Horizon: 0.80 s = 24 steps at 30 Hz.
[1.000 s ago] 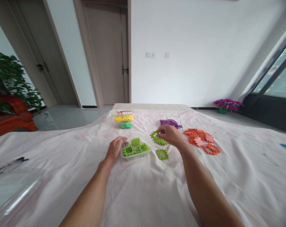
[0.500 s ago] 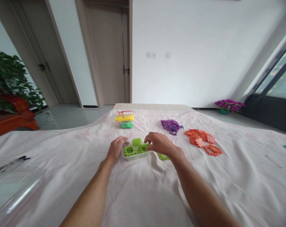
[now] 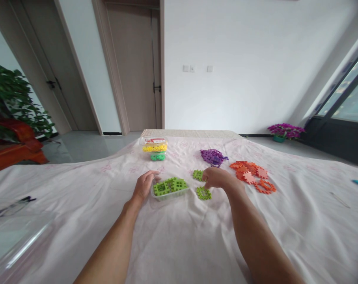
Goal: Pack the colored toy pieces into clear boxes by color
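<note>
On the cloth stands a shallow clear plastic box (image 3: 170,195) holding several light-green toothed building pieces (image 3: 179,184), some square frames, some grids. My left hand (image 3: 144,185) is closed around the box's left end, fingers over the rim. To the right of the box, my right hand (image 3: 219,178) reaches down with bent fingers pinched at the right edge of a green grid piece (image 3: 198,175); its fingertips are partly hidden. Just below that hand, a green frame piece (image 3: 203,193) lies flat on the cloth.
Behind the box stand stacked clear boxes of yellow pieces (image 3: 155,148) and darker green pieces (image 3: 158,157). A purple pile (image 3: 212,157) and an orange pile (image 3: 247,171) lie to the right. A large transparent container (image 3: 22,240) occupies the left front.
My right hand has moved from the box to the loose green pieces on the right. The solid green piece that stood up in the box no longer shows. My left hand stays put.
</note>
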Tool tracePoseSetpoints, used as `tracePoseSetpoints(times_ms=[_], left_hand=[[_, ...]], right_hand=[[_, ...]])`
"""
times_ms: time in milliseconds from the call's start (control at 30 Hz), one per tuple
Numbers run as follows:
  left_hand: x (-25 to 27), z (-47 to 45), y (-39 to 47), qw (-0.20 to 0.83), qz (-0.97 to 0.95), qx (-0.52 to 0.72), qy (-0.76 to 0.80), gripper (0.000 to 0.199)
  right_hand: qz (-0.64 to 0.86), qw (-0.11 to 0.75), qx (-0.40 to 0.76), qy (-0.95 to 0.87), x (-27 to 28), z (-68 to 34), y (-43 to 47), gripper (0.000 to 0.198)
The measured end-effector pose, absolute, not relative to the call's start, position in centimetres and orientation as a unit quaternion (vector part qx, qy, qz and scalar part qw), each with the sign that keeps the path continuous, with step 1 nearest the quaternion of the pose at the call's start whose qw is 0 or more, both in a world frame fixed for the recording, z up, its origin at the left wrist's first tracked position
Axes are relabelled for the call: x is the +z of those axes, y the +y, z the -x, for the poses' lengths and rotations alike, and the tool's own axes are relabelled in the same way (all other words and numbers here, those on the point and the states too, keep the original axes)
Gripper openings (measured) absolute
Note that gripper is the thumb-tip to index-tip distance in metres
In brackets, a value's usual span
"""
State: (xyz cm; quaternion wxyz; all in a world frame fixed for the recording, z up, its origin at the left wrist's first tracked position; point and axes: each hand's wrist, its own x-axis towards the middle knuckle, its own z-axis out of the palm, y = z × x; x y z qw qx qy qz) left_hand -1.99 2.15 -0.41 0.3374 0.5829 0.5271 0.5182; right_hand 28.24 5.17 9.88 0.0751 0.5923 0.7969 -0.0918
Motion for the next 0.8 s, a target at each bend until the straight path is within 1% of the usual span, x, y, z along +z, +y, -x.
tracePoseSetpoints(times_ms=[67,133,267,333,400,433,467,533,600,633,700,767,800], left_hand=[[-0.5,2.0,2.2,0.335,-0.582,0.518,0.529,0.038],[-0.5,2.0,2.2,0.331,-0.586,0.518,0.529,0.038],[-0.5,2.0,2.2,0.323,-0.592,0.519,0.525,0.038],[-0.5,2.1,2.2,0.327,-0.591,0.519,0.524,0.038],[-0.6,2.1,2.3,0.33,-0.59,0.519,0.523,0.038],[-0.7,2.1,2.3,0.332,-0.589,0.52,0.523,0.038],[-0.7,2.1,2.3,0.333,-0.588,0.52,0.522,0.038],[-0.7,2.1,2.4,0.34,-0.585,0.521,0.521,0.038],[-0.7,2.0,2.3,0.345,-0.581,0.525,0.518,0.038],[-0.7,2.0,2.3,0.345,-0.58,0.527,0.517,0.038],[-0.7,2.0,2.3,0.342,-0.581,0.528,0.516,0.038],[-0.7,2.0,2.3,0.337,-0.584,0.526,0.518,0.037],[-0.8,2.1,2.3,0.335,-0.585,0.524,0.521,0.037]], right_hand=[[-0.595,0.114,-0.124,0.786,9.5,-28.2,5.2,0.045],[-0.599,0.135,-0.142,0.777,9.2,-27.9,5.0,0.049],[-0.618,0.136,-0.184,0.752,8.4,-27.5,5.0,0.054],[-0.618,0.134,-0.217,0.743,8.1,-27.7,5.2,0.051],[-0.606,0.13,-0.234,0.749,8.1,-28.1,5.4,0.041],[-0.598,0.12,-0.222,0.76,8.3,-28.3,5.5,0.034],[-0.593,0.097,-0.193,0.776,8.5,-28.5,5.6,0.027],[-0.59,0.012,-0.103,0.801,9.2,-28.5,5.6,0.016],[-0.588,-0.104,-0.022,0.802,10.0,-28.1,5.5,0.014],[-0.582,-0.159,-0.002,0.798,10.4,-27.7,5.4,0.015],[-0.551,-0.245,0.003,0.798,10.7,-26.5,4.9,0.015],[-0.496,-0.295,-0.022,0.816,10.6,-24.8,4.2,0.015],[-0.463,-0.307,-0.041,0.83,10.3,-23.8,3.8,0.016]])
